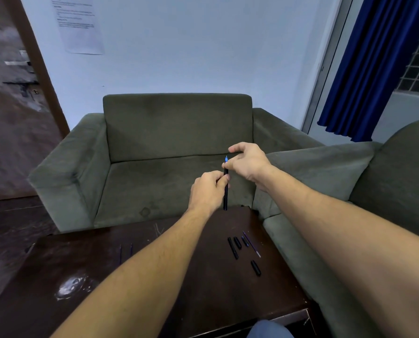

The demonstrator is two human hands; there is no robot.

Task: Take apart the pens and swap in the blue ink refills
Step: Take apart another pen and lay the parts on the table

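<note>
I hold a black pen barrel upright above the far edge of the dark table. My left hand grips its middle. My right hand pinches the top end, where a blue tip sticks out. On the table to the right lie black pen parts: a long barrel, a short cap, another small piece and a cap nearer me. A thin blue refill lies beside them. Two thin refills lie on the table's left.
A green armchair stands right behind the table. A second green sofa runs along the table's right side. A white scuff marks the table's near left. A blue curtain hangs at the back right.
</note>
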